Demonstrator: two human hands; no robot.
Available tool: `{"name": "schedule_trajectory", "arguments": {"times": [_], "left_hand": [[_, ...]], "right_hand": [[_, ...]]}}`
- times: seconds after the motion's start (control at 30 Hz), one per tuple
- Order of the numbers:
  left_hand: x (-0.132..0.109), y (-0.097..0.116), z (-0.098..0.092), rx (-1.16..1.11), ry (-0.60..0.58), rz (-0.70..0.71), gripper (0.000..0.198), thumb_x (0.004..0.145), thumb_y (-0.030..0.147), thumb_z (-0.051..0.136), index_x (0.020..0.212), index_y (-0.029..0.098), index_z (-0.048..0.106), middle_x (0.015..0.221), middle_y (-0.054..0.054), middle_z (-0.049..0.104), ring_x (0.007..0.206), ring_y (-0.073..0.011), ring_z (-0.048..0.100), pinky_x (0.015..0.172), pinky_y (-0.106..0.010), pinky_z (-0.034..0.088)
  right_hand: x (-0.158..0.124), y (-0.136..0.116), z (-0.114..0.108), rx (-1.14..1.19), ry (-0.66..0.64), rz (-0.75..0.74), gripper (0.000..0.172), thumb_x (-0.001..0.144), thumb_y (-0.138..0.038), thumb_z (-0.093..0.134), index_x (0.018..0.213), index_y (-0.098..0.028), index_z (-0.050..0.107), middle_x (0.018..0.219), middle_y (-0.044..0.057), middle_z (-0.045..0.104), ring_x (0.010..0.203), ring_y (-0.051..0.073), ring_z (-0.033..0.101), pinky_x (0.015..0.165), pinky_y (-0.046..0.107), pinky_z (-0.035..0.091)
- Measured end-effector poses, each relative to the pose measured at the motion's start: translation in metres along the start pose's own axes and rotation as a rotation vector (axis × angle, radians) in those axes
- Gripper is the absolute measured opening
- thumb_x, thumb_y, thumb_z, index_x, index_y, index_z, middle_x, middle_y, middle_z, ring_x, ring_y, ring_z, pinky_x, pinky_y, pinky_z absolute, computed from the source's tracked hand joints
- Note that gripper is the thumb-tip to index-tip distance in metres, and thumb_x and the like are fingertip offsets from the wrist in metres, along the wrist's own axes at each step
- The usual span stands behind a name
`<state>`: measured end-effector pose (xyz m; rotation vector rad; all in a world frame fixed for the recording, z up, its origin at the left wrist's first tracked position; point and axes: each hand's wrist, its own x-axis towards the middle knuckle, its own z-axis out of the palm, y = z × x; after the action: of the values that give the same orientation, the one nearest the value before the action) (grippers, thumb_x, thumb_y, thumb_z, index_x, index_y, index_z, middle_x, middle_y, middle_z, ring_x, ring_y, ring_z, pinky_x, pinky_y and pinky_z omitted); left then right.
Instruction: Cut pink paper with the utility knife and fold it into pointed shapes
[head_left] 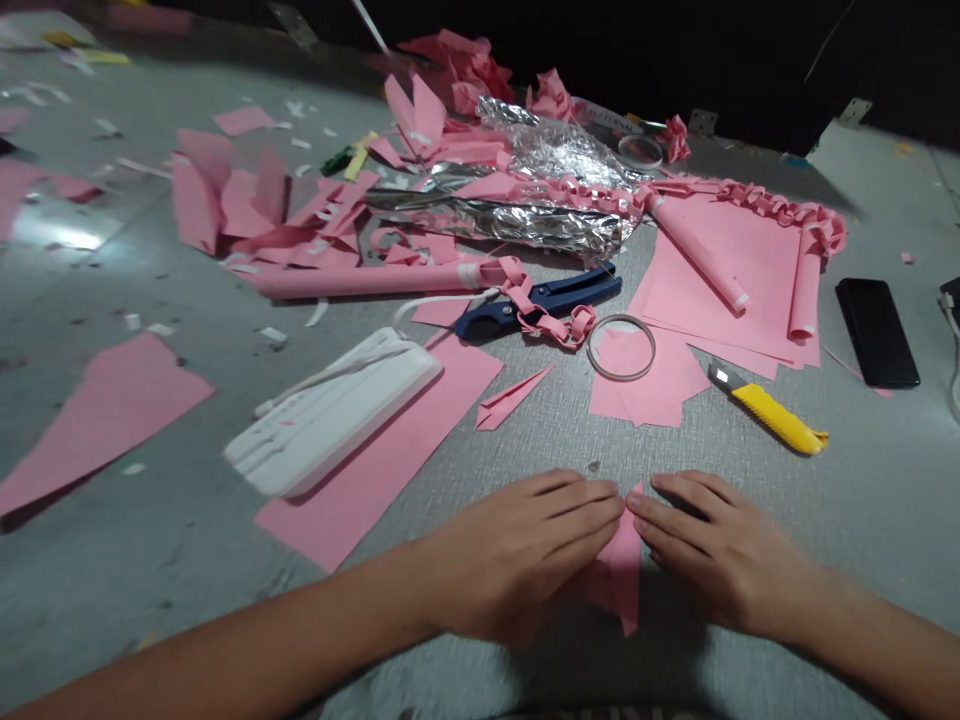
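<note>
A narrow folded piece of pink paper [625, 570] lies on the grey table in front of me, its pointed end facing away. My left hand [536, 545] covers its left side, fingers close together and bent over the paper; the thumb is hidden. From the right, my right hand [720, 550] holds the paper's edge near the tip with its fingertips, the other fingers slightly apart. Just beyond my hands lie a small folded pink paper dart [514, 400] and a roll of tape [622, 376] on pink paper pieces [652, 400]. A yellow box cutter [776, 415] is beyond my right hand.
A white power bank [337, 410] with a cable rests on a pink sheet [442, 420] at left. Blue-handled scissors or pliers [547, 300], a paper chain [559, 325], crumpled foil [555, 150], paper rolls [360, 280] and stacked sheets [720, 280] lie behind. A black phone [877, 332] is at right.
</note>
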<state>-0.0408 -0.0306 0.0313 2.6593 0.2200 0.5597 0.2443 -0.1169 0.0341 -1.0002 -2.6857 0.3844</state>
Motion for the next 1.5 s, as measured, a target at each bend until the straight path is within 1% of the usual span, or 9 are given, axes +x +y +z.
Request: {"name": "schedule_trajectory", "arguments": {"times": [0.1, 0.23, 0.4, 0.63, 0.83, 1.07, 1.2, 1.33, 1.5], "left_hand": [[0.000, -0.004, 0.002, 0.014, 0.051, -0.041, 0.045, 0.094, 0.009, 0.059, 0.138, 0.010, 0.063, 0.128, -0.016, 0.081, 0.125, -0.0264, 0.075, 0.113, -0.042, 0.056], [0.002, -0.008, 0.002, 0.015, 0.085, -0.044, 0.043, 0.095, 0.004, 0.053, 0.136, 0.012, 0.064, 0.123, -0.014, 0.083, 0.121, -0.0246, 0.077, 0.108, -0.040, 0.058], [0.004, -0.009, 0.001, 0.022, 0.041, -0.007, 0.032, 0.100, 0.006, 0.052, 0.128, 0.012, 0.067, 0.124, -0.011, 0.083, 0.120, -0.0246, 0.076, 0.108, -0.040, 0.055], [0.006, -0.009, 0.002, 0.052, -0.017, -0.012, 0.032, 0.099, 0.008, 0.054, 0.128, 0.011, 0.067, 0.125, -0.012, 0.081, 0.121, -0.0262, 0.073, 0.106, -0.043, 0.053], [0.008, -0.007, 0.003, 0.088, 0.006, -0.014, 0.031, 0.099, 0.007, 0.054, 0.127, 0.010, 0.067, 0.121, -0.012, 0.081, 0.116, -0.0267, 0.073, 0.103, -0.042, 0.054], [0.004, -0.005, 0.002, 0.173, -0.080, 0.009, 0.032, 0.096, 0.012, 0.064, 0.127, 0.010, 0.071, 0.127, -0.013, 0.080, 0.124, -0.0268, 0.071, 0.114, -0.042, 0.051], [0.003, -0.004, 0.001, 0.187, -0.079, 0.031, 0.027, 0.097, 0.013, 0.066, 0.122, 0.011, 0.075, 0.125, -0.012, 0.080, 0.126, -0.0258, 0.069, 0.117, -0.040, 0.050], [0.005, -0.001, -0.004, 0.175, -0.093, 0.040, 0.019, 0.099, 0.011, 0.062, 0.111, 0.014, 0.078, 0.119, -0.010, 0.081, 0.121, -0.0235, 0.070, 0.114, -0.037, 0.052], [0.006, 0.004, -0.010, 0.193, -0.118, 0.002, 0.019, 0.101, 0.010, 0.060, 0.108, 0.015, 0.078, 0.116, -0.009, 0.080, 0.117, -0.0244, 0.069, 0.111, -0.039, 0.052]], "right_hand": [[0.002, 0.000, -0.002, 0.020, 0.002, 0.022, 0.043, 0.100, -0.008, 0.057, 0.142, -0.010, 0.068, 0.150, 0.015, 0.073, 0.137, 0.032, 0.064, 0.112, 0.051, 0.057], [0.005, -0.001, -0.005, 0.047, 0.001, 0.055, 0.042, 0.102, -0.007, 0.057, 0.142, -0.012, 0.067, 0.148, 0.015, 0.074, 0.135, 0.029, 0.065, 0.112, 0.048, 0.058], [0.006, -0.002, -0.005, 0.035, 0.016, 0.038, 0.043, 0.100, -0.004, 0.052, 0.140, -0.011, 0.067, 0.150, 0.012, 0.073, 0.133, 0.031, 0.066, 0.110, 0.048, 0.059], [0.005, 0.000, -0.005, 0.044, 0.013, 0.039, 0.047, 0.096, -0.003, 0.055, 0.141, -0.010, 0.066, 0.152, 0.014, 0.072, 0.136, 0.033, 0.064, 0.110, 0.051, 0.058], [0.002, 0.001, -0.005, 0.056, 0.010, 0.031, 0.050, 0.093, -0.004, 0.059, 0.143, -0.010, 0.066, 0.154, 0.016, 0.070, 0.138, 0.035, 0.063, 0.110, 0.053, 0.057], [0.004, 0.001, -0.005, 0.027, 0.059, 0.037, 0.045, 0.097, -0.004, 0.056, 0.140, -0.012, 0.068, 0.153, 0.010, 0.072, 0.134, 0.033, 0.065, 0.108, 0.051, 0.056], [0.001, 0.001, -0.005, 0.034, 0.052, 0.049, 0.045, 0.098, -0.005, 0.057, 0.140, -0.015, 0.068, 0.153, 0.007, 0.072, 0.136, 0.031, 0.064, 0.111, 0.051, 0.054], [-0.001, 0.001, -0.001, 0.048, 0.050, 0.052, 0.048, 0.096, -0.005, 0.058, 0.142, -0.015, 0.067, 0.157, 0.005, 0.070, 0.140, 0.031, 0.062, 0.115, 0.051, 0.051], [0.001, 0.000, 0.002, 0.026, 0.073, 0.056, 0.052, 0.092, -0.001, 0.056, 0.141, -0.015, 0.068, 0.155, 0.004, 0.071, 0.139, 0.031, 0.062, 0.117, 0.050, 0.050]]}}
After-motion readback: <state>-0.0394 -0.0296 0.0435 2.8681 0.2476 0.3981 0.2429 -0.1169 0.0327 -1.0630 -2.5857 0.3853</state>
